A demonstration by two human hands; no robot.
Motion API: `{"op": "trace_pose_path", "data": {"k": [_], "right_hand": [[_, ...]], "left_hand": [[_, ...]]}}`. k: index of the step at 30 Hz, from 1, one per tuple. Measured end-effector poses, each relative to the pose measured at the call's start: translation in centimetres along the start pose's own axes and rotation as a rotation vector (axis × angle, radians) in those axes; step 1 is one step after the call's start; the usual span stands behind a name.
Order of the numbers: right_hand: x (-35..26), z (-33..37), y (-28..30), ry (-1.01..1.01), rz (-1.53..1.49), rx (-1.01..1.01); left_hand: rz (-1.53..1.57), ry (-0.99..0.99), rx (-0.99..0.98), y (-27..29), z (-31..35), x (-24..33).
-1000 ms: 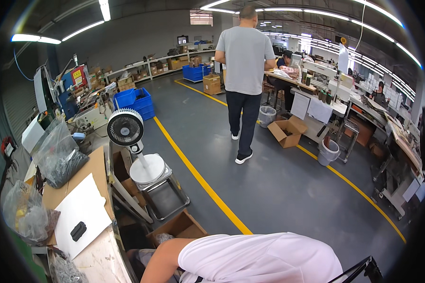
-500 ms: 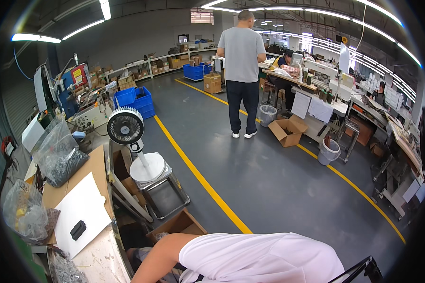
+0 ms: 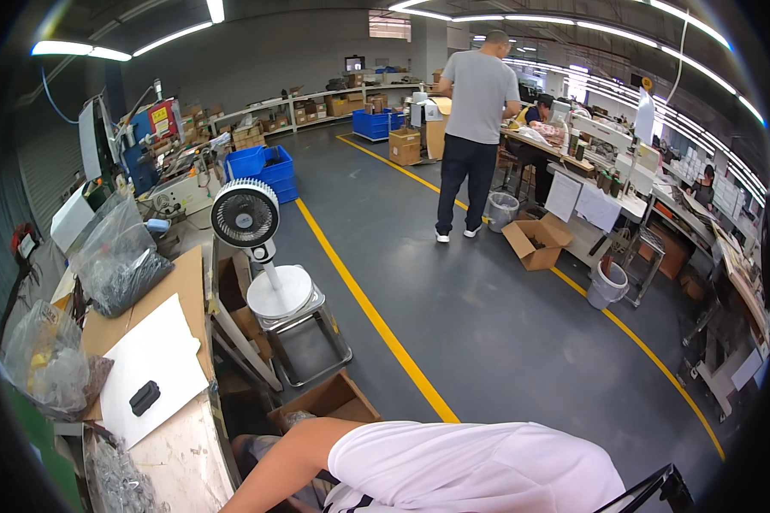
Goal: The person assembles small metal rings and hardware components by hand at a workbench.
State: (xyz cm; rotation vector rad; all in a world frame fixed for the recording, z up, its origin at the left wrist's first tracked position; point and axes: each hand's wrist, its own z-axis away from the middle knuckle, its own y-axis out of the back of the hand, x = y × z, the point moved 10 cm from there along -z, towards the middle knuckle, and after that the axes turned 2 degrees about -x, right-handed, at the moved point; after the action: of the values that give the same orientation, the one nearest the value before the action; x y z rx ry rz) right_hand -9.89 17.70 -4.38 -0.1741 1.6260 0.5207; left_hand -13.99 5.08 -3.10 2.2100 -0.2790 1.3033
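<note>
Running off the lower edge, left of centre, your bare arm [image 3: 287, 462] comes out of a white sleeve [image 3: 470, 457] at the bottom of the frame; it looks like your right, though this is uncertain. Your hands are both outside the view, so I cannot tell whether they are spread, pressed together or pinching anything. The small black piece [image 3: 145, 398], rounded and block-like, lies in the lower left on a white sheet [image 3: 158, 350], up and to the left of where your arm leaves the frame, well apart from it. Its long axis slants from lower left to upper right. The one arm showing is the nearer; a clear plastic bag [image 3: 51, 355] sits left of the sheet
</note>
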Motion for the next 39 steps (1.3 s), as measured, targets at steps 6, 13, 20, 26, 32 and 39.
{"op": "trace_pose_path", "data": {"k": [6, 13, 20, 26, 32, 39], "right_hand": [[-1.4, -3.1, -5.7, 0.076, -0.459, -0.269], [-1.5, -2.0, -1.5, -0.153, -0.393, -0.312], [-1.7, -6.5, -5.0, -0.218, -0.417, -0.520], [-2.0, -7.8, -6.5, -0.152, -0.545, -0.574], [-2.2, -9.4, -3.2, -0.035, -0.723, -0.184], [-1.7, -9.3, -0.4, 0.015, -0.755, -0.042]], "left_hand": [[-0.363, 0.244, 0.139, 5.4, 3.4, 2.4], [-0.285, 0.156, 0.142, 2.2, -0.4, 7.7], [0.050, 0.336, 0.304, 6.6, 2.5, 4.4], [-0.022, 0.322, 0.368, 8.1, 2.4, 3.4], [0.033, 0.368, 0.559, 10.3, 2.5, 2.8], [0.083, 0.424, 0.321, 4.3, -0.3, 3.7]]}}
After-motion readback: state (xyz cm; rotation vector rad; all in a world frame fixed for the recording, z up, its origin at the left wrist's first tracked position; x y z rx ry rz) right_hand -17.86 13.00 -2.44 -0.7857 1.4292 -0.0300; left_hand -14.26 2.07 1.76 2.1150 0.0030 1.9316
